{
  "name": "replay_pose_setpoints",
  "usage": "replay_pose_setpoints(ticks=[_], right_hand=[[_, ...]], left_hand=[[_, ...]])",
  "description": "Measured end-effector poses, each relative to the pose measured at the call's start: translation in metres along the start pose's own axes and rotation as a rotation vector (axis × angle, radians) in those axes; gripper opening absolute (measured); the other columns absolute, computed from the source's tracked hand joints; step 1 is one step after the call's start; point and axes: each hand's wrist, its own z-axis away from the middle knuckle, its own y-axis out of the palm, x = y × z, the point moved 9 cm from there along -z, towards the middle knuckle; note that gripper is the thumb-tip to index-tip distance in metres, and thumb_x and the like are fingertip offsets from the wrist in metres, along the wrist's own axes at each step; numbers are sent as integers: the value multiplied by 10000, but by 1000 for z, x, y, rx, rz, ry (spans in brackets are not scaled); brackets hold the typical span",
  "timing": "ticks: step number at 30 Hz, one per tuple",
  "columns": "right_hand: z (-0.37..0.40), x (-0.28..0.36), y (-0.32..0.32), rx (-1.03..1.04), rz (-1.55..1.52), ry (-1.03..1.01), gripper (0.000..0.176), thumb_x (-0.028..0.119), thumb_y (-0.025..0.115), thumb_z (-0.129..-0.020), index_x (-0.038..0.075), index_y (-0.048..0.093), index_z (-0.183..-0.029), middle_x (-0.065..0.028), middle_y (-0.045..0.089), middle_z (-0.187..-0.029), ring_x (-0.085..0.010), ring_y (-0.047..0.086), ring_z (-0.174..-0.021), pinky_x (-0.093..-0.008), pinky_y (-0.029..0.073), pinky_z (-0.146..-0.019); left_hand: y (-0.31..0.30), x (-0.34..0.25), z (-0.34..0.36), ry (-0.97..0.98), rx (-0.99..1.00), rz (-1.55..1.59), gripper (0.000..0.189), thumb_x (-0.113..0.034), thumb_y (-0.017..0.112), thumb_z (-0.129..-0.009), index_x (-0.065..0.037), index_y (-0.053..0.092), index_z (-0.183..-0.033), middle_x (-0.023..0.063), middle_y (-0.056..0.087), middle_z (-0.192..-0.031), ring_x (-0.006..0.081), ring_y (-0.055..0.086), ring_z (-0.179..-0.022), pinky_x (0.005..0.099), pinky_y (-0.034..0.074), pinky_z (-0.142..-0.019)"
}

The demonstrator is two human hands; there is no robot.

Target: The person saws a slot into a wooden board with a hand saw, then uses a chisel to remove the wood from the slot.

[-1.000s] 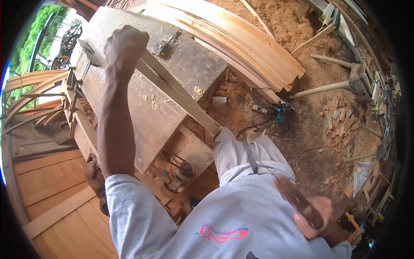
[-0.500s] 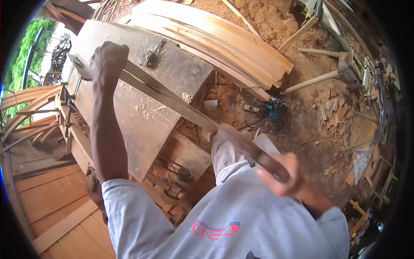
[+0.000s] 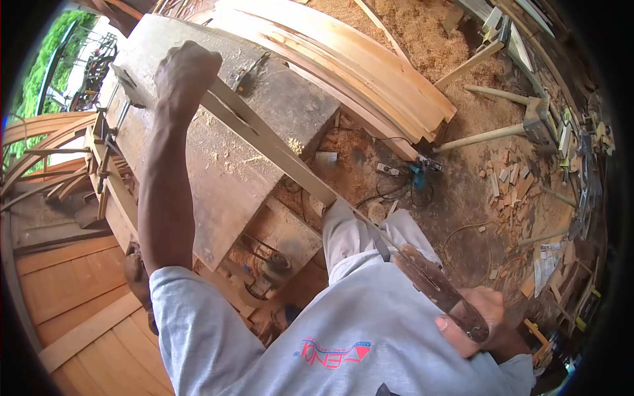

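My left hand (image 3: 188,76) is closed around the far part of a long narrow board (image 3: 281,158), above the worktable. A lengthwise gap shows along the board, and its near end lies over my knee. My right hand (image 3: 479,320) is wrapped round the brown wooden handle of what looks like a handsaw (image 3: 432,280). A thin strip, seen nearly edge-on, runs from the handle towards the board's near end. I cannot make out its teeth or exactly where it meets the board. Beneath the board is the worktable (image 3: 224,218), dusted with shavings.
Long pale planks (image 3: 343,59) lie stacked beyond the table. A dark tool (image 3: 251,72) rests on the tabletop. On the floor are a teal power tool (image 3: 417,177), cables, a socket strip (image 3: 388,169) and wood offcuts (image 3: 512,181). Curved wooden pieces (image 3: 49,138) stand at left.
My right hand has drawn the handsaw back towards my body, down and to the right, uncovering the thin strip. The left hand keeps its grip on the board; the view has shifted slightly.
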Motion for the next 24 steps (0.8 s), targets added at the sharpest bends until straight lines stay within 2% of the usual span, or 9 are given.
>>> replay_pose_setpoints(ticks=[2,4,11,13,15,17,21,23,24], right_hand=[[2,-4,-7,-50,-3,-6,214,32,781,-705,18,568,-705,-48,572,-552,-175,569,-417,-290,429,-401],[4,-6,-3,80,26,-51,194,61,784,-712,20,594,-711,-32,528,-541,-175,536,-398,-309,411,-387],[7,-19,2,55,-148,-214,173,91,794,-714,11,660,-788,-38,529,-581,-183,547,-431,-316,425,-409],[3,-28,2,83,-93,-148,177,95,796,-717,15,654,-786,-46,544,-599,-179,568,-460,-314,435,-422],[6,-32,-3,84,-109,-141,177,98,796,-731,16,649,-786,-47,546,-596,-170,557,-442,-313,433,-416],[16,-37,-10,84,-124,-103,171,98,793,-746,13,650,-787,-44,540,-574,-160,539,-419,-307,424,-405],[36,-17,-57,62,119,-71,209,134,804,-695,53,612,-688,-41,545,-552,-205,534,-403,-324,415,-411],[70,-20,-80,12,177,72,324,327,759,-657,25,648,-695,-83,592,-603,-242,545,-464,-338,419,-497],[72,-7,-89,15,175,80,324,327,759,-657,25,648,-695,-83,592,-603,-242,545,-464,-338,419,-497]], left_hand=[[0,2,2,11,2,7,333,-243,536,-773,19,732,-836,252,710,-846,371,710,-820,436,543,-758],[-3,5,8,28,47,18,304,-199,521,-771,25,725,-784,266,700,-797,350,703,-753,433,537,-695],[-11,62,22,-18,-1,-194,333,-191,497,-783,56,715,-835,296,694,-859,401,699,-786,478,534,-745],[-11,57,41,-179,16,-86,339,-196,500,-780,50,723,-852,292,696,-862,406,700,-792,473,536,-751],[-16,48,37,-139,-65,-105,343,-208,508,-781,36,735,-862,274,706,-858,383,711,-803,458,542,-760],[-7,39,36,-174,120,-58,343,-222,523,-777,31,737,-865,262,711,-860,384,712,-831,450,542,-781],[-1,38,20,-126,80,-113,346,-244,554,-778,28,732,-900,260,710,-943,400,698,-917,451,538,-844],[2,37,18,-144,116,-106,359,-249,562,-781,21,731,-947,264,705,-995,399,689,-969,449,530,-879],[3,34,18,-141,110,-119,367,-252,566,-781,16,731,-968,266,702,-1008,399,685,-987,448,525,-892]])
